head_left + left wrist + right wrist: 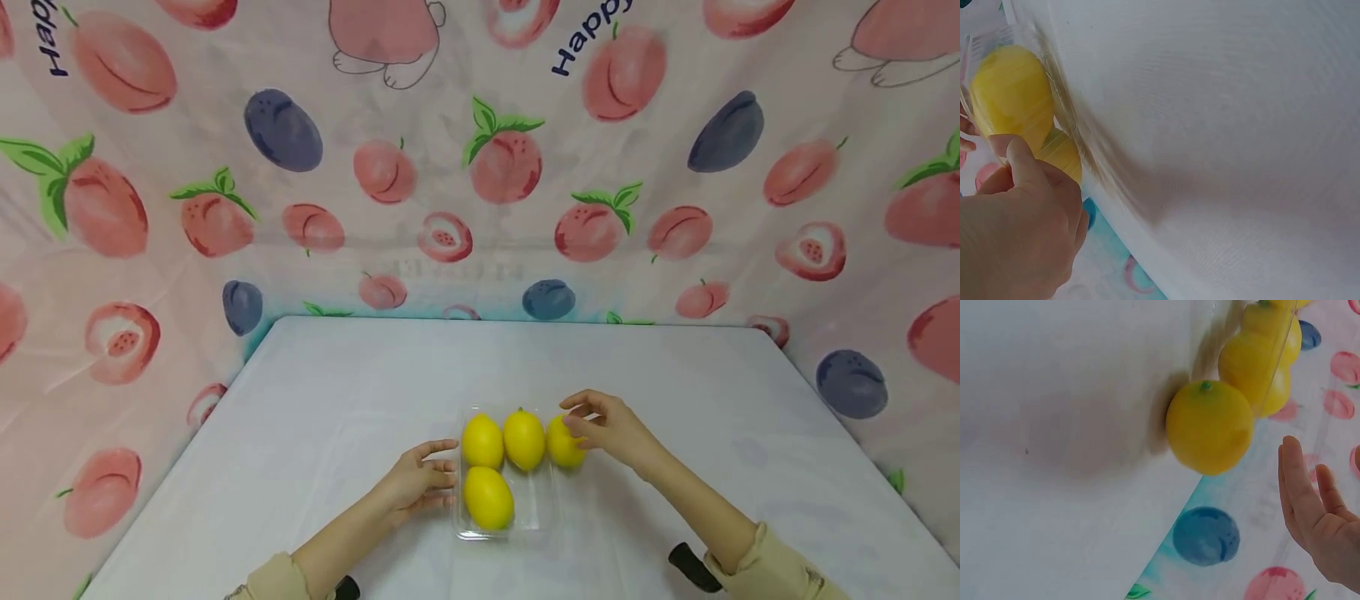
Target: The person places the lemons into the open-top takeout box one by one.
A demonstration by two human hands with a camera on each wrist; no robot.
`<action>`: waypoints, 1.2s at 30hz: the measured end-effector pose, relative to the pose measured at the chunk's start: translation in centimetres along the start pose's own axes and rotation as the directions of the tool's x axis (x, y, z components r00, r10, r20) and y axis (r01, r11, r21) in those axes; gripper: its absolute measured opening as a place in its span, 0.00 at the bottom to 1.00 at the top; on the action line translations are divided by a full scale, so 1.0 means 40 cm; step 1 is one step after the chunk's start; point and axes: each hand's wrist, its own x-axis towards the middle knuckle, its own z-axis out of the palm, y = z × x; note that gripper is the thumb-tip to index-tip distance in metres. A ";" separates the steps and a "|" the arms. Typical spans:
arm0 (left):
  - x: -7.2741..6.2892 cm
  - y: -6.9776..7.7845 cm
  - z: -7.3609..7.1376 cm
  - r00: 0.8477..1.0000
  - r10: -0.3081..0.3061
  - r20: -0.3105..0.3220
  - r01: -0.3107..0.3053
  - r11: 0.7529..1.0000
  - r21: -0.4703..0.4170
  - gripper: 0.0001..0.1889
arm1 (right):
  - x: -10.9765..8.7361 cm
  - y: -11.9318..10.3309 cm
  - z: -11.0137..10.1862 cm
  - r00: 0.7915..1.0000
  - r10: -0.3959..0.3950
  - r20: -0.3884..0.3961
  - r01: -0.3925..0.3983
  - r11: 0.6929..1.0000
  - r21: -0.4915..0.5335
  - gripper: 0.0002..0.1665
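Observation:
A clear plastic box (529, 518) stands on the white table with three yellow lemons in it: one at back left (482, 442), one at back right (524, 440) and one in front at the left (489, 498). My left hand (414, 482) is at the box's left wall, its fingertips right at the plastic and the fingers spread. Outside the right wall lies another lemon (1210, 428), resting on the table close beside the box. Just over this lemon, my right hand (609, 427) hovers with loosely bent fingers; the right wrist view shows them apart from it.
The white tabletop (360, 375) reaches back to a fruit-printed cloth (442, 167) that hangs behind and along both sides. A black strap (693, 567) shows by the right sleeve, and another dark piece (347, 588) by the left sleeve.

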 end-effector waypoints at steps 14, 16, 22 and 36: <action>-0.005 0.014 -0.009 0.999 -0.017 0.037 0.016 1.000 0.008 0.27 | 0.052 0.054 -0.057 0.999 0.026 -0.019 -0.027 0.998 -0.061 0.23; -0.005 0.012 -0.009 0.999 -0.017 0.041 0.017 1.000 0.006 0.27 | 0.054 0.061 -0.061 0.999 0.052 0.002 -0.052 0.995 -0.080 0.24; -0.003 0.008 -0.010 0.998 -0.023 0.058 0.022 1.000 0.006 0.26 | 0.051 0.087 -0.071 0.981 0.164 0.108 -0.153 0.983 -0.099 0.29; 0.003 0.010 -0.011 0.998 -0.020 0.064 0.021 1.000 0.000 0.27 | 0.062 0.088 -0.038 0.953 0.262 0.154 -0.245 0.962 -0.121 0.34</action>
